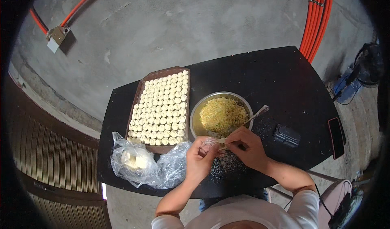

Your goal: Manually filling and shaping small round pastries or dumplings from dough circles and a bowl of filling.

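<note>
Between my two hands is a small pale dumpling (221,141), pinched at its edge above the near side of the table. My left hand (200,154) is closed round it, with flour on the fingers. The fingertips of my right hand (248,147) press its top from the other side. Just beyond my hands stands a steel bowl (194,119) of crumbly yellow filling (223,113), and a spoon (260,112) leans on its right rim. To the left, rows of finished dumplings (160,107) cover a brown tray (143,82).
A clear plastic bag (118,164) with a stack of pale wrappers (136,160) lies at the table's front left. Loose flour (227,166) is scattered near my hands. A dark plastic box (287,135) and a phone (336,137) sit at the right of the black table (280,78).
</note>
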Demonstrator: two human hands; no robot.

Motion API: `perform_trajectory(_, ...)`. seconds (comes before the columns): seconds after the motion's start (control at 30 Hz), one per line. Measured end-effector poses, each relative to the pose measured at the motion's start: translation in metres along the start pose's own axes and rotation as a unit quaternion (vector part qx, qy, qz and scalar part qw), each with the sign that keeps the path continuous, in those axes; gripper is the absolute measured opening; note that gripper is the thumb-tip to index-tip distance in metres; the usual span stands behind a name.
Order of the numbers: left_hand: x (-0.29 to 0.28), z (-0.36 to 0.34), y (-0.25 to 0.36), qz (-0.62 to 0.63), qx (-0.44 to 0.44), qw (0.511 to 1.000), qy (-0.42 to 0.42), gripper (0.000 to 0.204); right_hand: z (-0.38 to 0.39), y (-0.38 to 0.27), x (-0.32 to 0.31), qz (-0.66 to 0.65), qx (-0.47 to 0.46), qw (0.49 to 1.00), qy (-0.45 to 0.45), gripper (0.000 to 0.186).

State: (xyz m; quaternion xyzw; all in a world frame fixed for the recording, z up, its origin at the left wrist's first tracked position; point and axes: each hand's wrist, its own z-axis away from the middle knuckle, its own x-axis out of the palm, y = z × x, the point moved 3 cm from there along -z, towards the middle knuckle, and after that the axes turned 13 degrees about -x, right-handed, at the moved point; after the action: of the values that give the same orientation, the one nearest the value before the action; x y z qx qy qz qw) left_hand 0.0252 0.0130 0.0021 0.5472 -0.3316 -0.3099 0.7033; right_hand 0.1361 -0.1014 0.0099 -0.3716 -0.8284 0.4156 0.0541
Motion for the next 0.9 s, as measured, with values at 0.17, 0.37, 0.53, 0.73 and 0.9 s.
perform_trajectory(0.17, -0.0008, -0.0003, 0.0001, -0.008, -0.005, 1.0, 0.001, 0.011, 0.0006, 0.0002, -0.0008, 0.018, -0.001, 1.0, -0.018, 0.016)
perform_trajectory(0.37, -0.0008, -0.0018, -0.0003, -0.001, 0.01, 1.0, -0.01, 0.009, 0.0018, 0.002, 0.0025, 0.027, -0.006, 0.999, -0.032, 0.015)
perform_trajectory(0.53, 0.0026, -0.0007, 0.0002, -0.007, 0.008, 1.0, -0.006, 0.009, 0.0026, -0.0006, 0.0056, 0.073, -0.056, 0.994, -0.055, 0.015)
perform_trajectory(0.73, 0.004, -0.0011, -0.0007, -0.01, 0.014, 1.0, -0.01, 0.011, 0.0024, -0.0018, 0.0057, 0.003, 0.006, 0.999, -0.035, 0.019)
perform_trajectory(0.9, -0.0005, -0.0005, -0.0054, -0.02, -0.012, 0.999, -0.03, 0.015, 0.0, 0.0, 0.004, 0.054, -0.053, 0.996, -0.049, 0.021)
